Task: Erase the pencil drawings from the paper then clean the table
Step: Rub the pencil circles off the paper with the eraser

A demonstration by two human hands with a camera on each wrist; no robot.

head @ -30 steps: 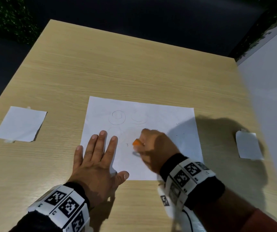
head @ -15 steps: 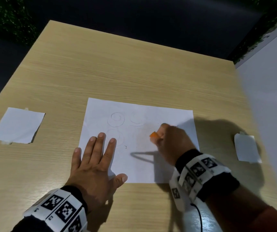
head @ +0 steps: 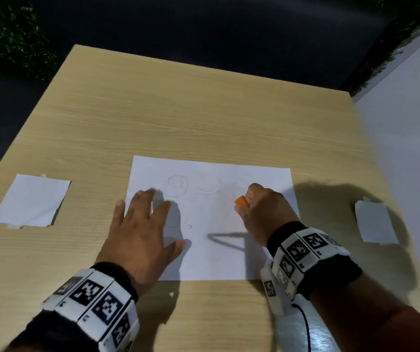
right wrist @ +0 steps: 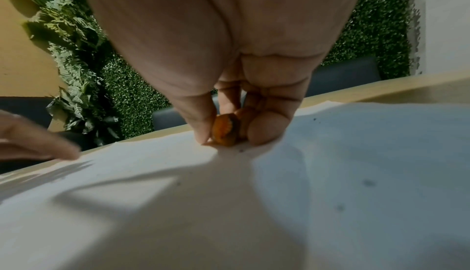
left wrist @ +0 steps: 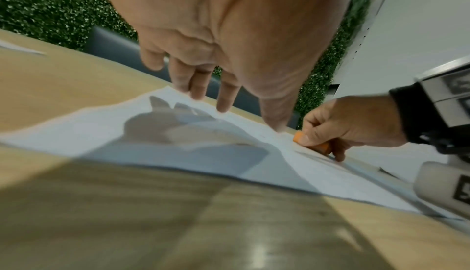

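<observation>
Right hand (head: 264,212): pinching the eraser (head: 240,200), shifted toward 1 o'clock on the paper (head: 229,260).
Left hand (head: 142,229): fingers released, lifting now.
Drawings (head: 177,186): two spirals remain at 12 o'clock; erasing unfinished.

paper (head: 216,250): white sheet we see flat under both hands | pencil spirals (head: 178,185): faint, ahead of left fingers | orange eraser (head: 240,200): pinched, touching paper
</observation>
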